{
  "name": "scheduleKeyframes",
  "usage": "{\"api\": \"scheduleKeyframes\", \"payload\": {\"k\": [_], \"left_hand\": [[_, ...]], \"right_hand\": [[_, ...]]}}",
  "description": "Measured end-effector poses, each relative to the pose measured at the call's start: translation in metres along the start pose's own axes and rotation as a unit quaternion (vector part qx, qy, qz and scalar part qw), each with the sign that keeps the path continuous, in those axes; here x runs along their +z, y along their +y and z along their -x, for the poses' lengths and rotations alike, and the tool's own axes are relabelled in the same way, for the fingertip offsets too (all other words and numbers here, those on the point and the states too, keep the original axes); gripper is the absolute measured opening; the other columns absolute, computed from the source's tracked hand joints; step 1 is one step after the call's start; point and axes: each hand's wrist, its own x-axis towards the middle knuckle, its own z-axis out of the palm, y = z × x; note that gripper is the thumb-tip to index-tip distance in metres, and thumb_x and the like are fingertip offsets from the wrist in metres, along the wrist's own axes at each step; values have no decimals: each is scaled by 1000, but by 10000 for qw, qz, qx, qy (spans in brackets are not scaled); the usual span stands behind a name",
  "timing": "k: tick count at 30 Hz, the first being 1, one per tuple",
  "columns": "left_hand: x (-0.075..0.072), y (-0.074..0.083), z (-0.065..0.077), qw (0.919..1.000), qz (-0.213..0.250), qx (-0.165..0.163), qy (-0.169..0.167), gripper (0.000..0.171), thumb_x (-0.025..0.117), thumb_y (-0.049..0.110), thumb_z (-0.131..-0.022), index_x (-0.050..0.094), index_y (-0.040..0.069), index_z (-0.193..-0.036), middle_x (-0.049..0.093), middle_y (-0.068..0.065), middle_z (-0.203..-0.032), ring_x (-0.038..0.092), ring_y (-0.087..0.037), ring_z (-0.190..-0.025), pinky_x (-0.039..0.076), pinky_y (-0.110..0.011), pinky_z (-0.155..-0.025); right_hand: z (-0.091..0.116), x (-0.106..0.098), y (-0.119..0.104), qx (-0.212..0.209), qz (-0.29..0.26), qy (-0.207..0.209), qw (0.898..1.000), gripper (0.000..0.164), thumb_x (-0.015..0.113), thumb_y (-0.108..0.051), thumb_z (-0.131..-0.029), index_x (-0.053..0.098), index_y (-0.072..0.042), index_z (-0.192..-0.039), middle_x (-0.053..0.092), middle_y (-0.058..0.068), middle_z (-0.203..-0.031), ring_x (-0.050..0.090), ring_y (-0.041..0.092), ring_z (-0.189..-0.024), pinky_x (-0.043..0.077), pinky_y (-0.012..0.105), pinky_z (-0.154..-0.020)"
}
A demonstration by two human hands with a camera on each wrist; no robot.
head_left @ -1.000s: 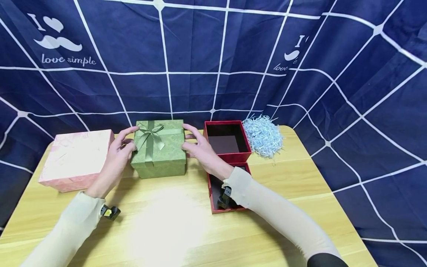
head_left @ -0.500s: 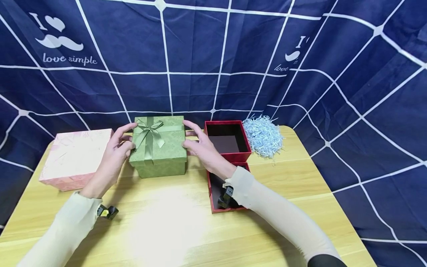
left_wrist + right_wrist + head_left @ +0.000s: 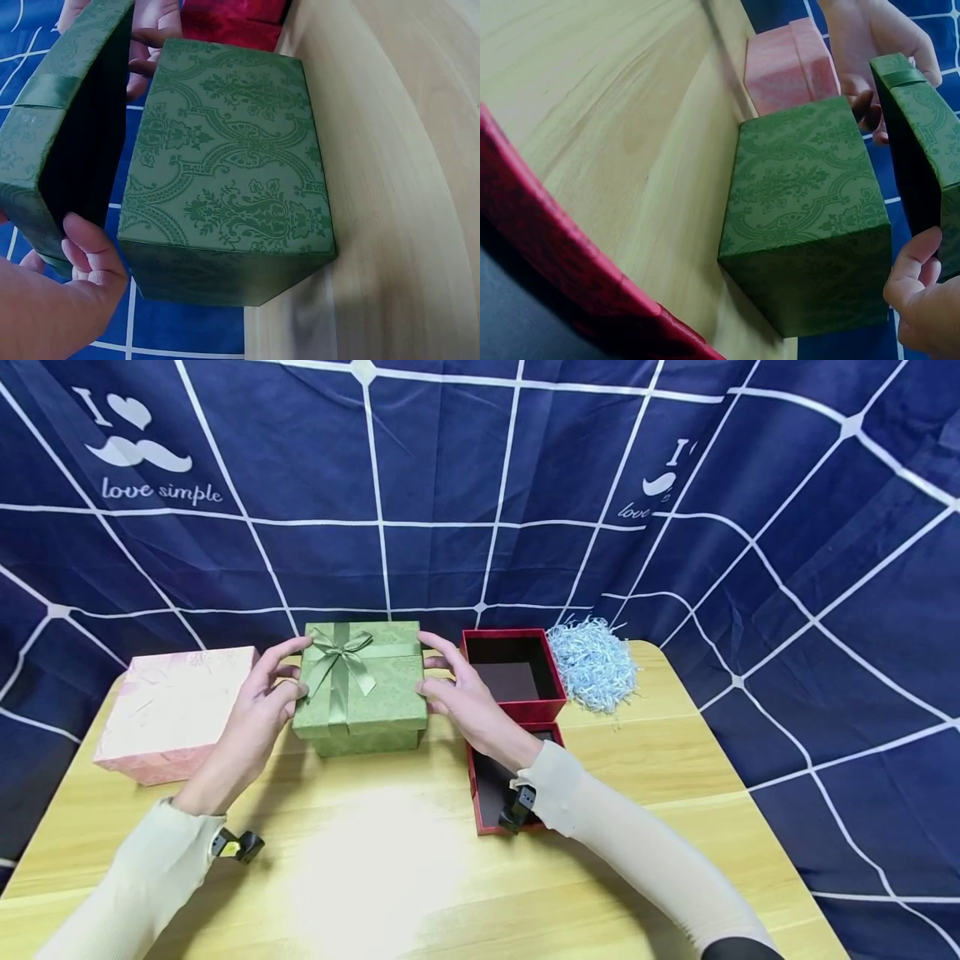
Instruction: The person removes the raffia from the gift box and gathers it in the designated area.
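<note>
My left hand (image 3: 253,710) and right hand (image 3: 474,703) grip opposite sides of a green gift box lid (image 3: 393,681) with a ribbon bow (image 3: 343,658). Below it stands the patterned green box base (image 3: 367,744), mostly covered by the lid in the head view. Both wrist views show the lid raised clear of the base, with a gap between them. In the left wrist view the lid's dark inside faces the base (image 3: 232,150). Thumbs press near its lower edge, and the other fingers reach along its sides. The inside of the base is hidden.
A pink box (image 3: 176,706) stands to the left. At right are an open red box (image 3: 527,712) and its red lid (image 3: 476,797), dark side up, partly under my right wrist. Light blue shredded paper (image 3: 592,664) lies beside the red box. A patterned blue cloth (image 3: 442,477) hangs behind the table.
Both hands have raised the green lid off its base and carried it slightly to the right. The base, pink box, red box and shredded paper stay in place.
</note>
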Motion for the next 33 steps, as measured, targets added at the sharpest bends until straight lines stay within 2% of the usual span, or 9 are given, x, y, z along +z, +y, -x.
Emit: {"api": "scheduleKeyframes", "payload": {"k": [7,12,17,19,24,30,33], "left_hand": [[-1,2,9,9996,246,-33,-93,63,45,-11,-101,64,26,-149,41,-7,-117,42,-12,-105,38,-16,-68],[-1,2,15,9994,317,-97,-110,48,47,0,-111,64,25,-148,45,-4,-118,43,-13,-106,37,-19,-70],[-1,0,18,9986,530,-72,-39,37,47,9,-116,64,22,-146,47,-4,-116,48,-12,-101,48,-21,-75],[-1,0,20,9982,590,-75,-4,36,47,9,-116,64,21,-146,47,-4,-113,50,-12,-100,52,-22,-75],[-2,-1,26,9988,425,-211,78,38,53,9,-115,66,24,-147,48,-3,-118,47,-13,-105,46,-17,-74],[-3,0,34,9991,244,-286,183,43,58,8,-113,64,26,-152,49,-4,-122,47,-12,-105,43,-15,-69],[-4,-1,37,9983,408,-345,251,46,58,5,-112,60,24,-154,48,-1,-120,48,-9,-102,43,-15,-68]], "right_hand": [[5,-1,2,1,48,-173,9998,75,68,-10,-92,49,-31,-162,44,10,-141,56,19,-102,50,44,-86],[10,0,3,68,-64,-241,9997,75,69,-11,-93,49,-31,-162,43,10,-140,56,19,-103,48,46,-87],[14,2,2,107,-160,-300,9994,74,71,-12,-95,48,-29,-163,43,9,-139,59,21,-106,52,41,-87],[15,3,3,118,-175,-304,9993,74,71,-12,-95,48,-29,-163,44,9,-139,59,21,-105,53,38,-86],[17,4,5,117,-150,-169,9997,66,72,-15,-100,51,-28,-161,47,9,-135,59,19,-103,54,34,-82],[21,4,7,-1,106,-105,9999,54,68,-16,-108,52,-24,-159,50,9,-131,60,19,-104,57,38,-80],[24,4,7,-2,22,-161,9999,56,67,-13,-107,50,-21,-160,50,9,-130,60,19,-104,57,39,-81]]}}
